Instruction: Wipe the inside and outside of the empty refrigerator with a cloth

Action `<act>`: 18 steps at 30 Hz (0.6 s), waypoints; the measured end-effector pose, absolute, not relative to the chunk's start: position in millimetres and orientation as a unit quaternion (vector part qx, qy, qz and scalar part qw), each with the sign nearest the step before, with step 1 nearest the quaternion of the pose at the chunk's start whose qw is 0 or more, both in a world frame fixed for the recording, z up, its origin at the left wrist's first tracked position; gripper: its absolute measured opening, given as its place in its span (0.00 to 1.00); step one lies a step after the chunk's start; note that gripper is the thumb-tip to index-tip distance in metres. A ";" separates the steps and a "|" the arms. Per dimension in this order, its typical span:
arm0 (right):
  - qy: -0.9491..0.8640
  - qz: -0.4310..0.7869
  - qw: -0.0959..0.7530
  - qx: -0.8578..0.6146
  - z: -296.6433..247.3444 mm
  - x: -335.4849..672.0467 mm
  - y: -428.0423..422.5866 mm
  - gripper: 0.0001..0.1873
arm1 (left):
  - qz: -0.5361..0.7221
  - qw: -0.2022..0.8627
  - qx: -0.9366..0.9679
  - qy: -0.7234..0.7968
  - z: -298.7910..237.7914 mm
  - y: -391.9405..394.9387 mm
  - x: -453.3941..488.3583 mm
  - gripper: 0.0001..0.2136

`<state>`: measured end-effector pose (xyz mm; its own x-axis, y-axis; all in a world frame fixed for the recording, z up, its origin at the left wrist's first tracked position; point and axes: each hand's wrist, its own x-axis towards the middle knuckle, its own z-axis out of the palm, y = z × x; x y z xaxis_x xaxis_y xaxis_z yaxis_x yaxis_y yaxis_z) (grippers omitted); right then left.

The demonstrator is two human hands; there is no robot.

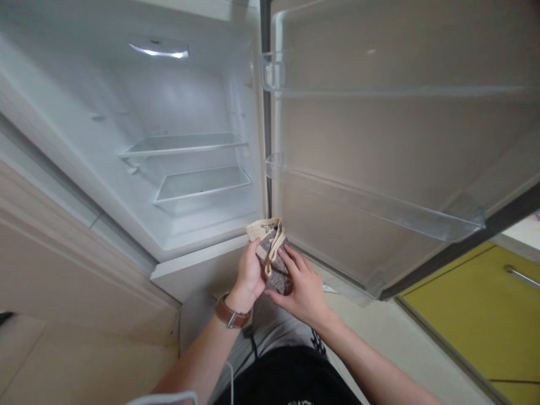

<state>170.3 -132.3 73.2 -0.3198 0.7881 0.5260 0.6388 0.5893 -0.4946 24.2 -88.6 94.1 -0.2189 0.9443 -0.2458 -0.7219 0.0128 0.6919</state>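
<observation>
A small folded cloth (274, 253), beige with a dark grey speckled patch, is held between both hands in front of an open fridge (185, 169). My left hand (250, 273), with a brown watch (231, 314) on the wrist, grips the cloth's left side, fingers curled round it. My right hand (301, 287) holds the right and lower side, its fingers pressed along the cloth. The fridge's white inside has two glass shelves (198, 183) with nothing on them.
The fridge door (400, 140) stands open to the right, with two clear door bins (379, 208). A beige cabinet panel (63, 264) stands at left. A yellow cabinet with a metal handle (521, 277) is at lower right. Pale floor lies below.
</observation>
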 end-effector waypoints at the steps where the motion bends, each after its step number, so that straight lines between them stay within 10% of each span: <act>1: -0.803 0.103 0.391 -0.438 71.3 170.4 -131.6 0.45 | 0.695 0.597 0.150 0.372 92.6 -88.2 24.1 0.20; 12: -0.756 0.143 0.505 -0.390 64.7 175.9 -124.8 0.16 | 0.723 0.550 0.177 0.380 98.8 -93.4 30.4 0.16; 18: -0.733 0.129 0.565 -0.356 65.9 175.8 -125.6 0.19 | 0.714 0.561 0.083 0.410 98.8 -93.3 31.2 0.08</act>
